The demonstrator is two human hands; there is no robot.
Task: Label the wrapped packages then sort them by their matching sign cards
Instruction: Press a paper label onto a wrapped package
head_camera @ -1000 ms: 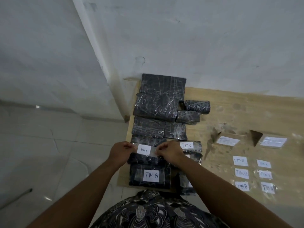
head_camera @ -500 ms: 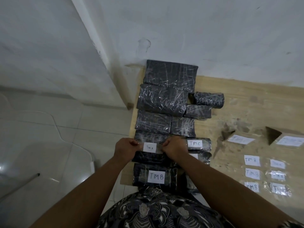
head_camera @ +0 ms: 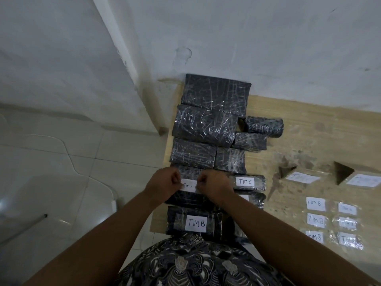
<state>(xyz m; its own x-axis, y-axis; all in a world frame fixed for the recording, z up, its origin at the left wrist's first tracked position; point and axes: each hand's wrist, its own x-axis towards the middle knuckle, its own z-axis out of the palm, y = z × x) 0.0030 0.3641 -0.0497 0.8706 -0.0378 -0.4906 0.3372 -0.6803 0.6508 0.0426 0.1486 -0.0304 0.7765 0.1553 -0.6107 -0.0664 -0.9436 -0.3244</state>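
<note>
Several black packages wrapped in clear film lie in a column along the left edge of a wooden table. A white "TIM A" label lies on one package. My left hand pinches its left end and my right hand pinches its right end, both with fingers curled. Closer to me sits a package with a "TIM B" label. To the right is a "TIM C" package. The packages farther back carry no labels.
Loose labels under clear tape lie in two columns at the right of the table. Two folded cardboard sign cards stand behind them. White walls meet behind the table; a tiled floor lies to the left.
My hands have drawn closer together over the TIM A label, covering more of it. The camera has shifted, so everything sits a little further right and lower in view.
</note>
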